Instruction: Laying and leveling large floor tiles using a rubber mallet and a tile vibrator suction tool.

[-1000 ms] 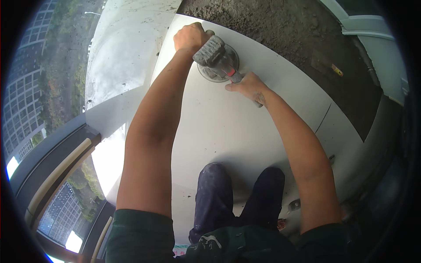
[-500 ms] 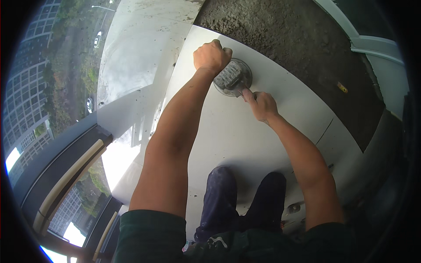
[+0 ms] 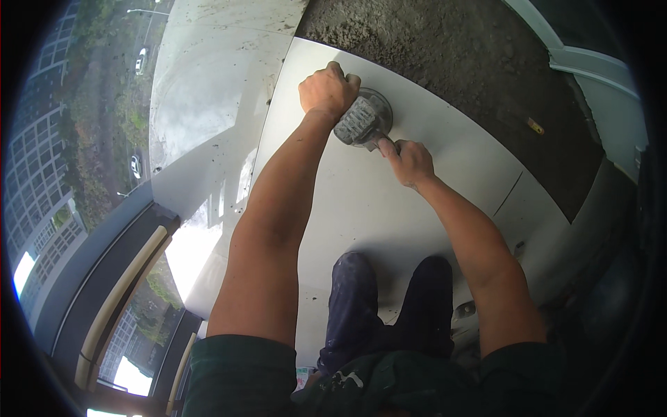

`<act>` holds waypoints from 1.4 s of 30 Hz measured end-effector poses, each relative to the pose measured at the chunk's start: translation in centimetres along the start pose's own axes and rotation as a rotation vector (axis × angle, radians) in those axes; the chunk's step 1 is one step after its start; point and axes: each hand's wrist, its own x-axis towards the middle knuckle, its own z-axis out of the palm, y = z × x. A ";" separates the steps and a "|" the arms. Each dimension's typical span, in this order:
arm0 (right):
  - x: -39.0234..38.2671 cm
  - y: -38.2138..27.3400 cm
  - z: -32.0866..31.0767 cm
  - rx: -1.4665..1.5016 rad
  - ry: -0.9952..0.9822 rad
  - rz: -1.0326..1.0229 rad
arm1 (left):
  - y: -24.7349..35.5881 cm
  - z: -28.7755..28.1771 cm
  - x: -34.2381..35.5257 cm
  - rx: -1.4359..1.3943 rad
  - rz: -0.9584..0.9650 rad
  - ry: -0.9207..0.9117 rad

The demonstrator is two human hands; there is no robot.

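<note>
A grey, dusty hand-held tool (image 3: 363,119) with a round plate rests on a large white floor tile (image 3: 368,201). My left hand (image 3: 326,94) is closed on the handle at its upper left end. My right hand (image 3: 410,161) grips the handle at its lower right end, thumb along it. My knees show below, on the white surface.
Rough grey mortar (image 3: 451,62) lies beyond the tile's far edge, with a small yellow-handled tool (image 3: 535,125) on it. A white frame (image 3: 590,59) runs along the right. On the left are a pale tiled strip (image 3: 208,69) and a window railing (image 3: 118,302), with trees, cars and buildings outside.
The tool and both my hands have moved right and toward me in the picture, mostly between the first and middle frames. The view has shifted slightly too; both hands keep their grip.
</note>
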 end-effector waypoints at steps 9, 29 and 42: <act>0.3 0.5 0.1 -0.020 -0.008 0.011 | 0.3 -0.4 0.1 -0.027 -0.017 -0.048; 0.2 0.5 0.5 -0.073 0.018 0.000 | 0.0 -0.2 0.3 -0.039 -0.006 -0.068; 0.3 0.6 0.2 -0.082 0.007 0.001 | 0.4 -0.1 0.5 -0.038 -0.022 -0.049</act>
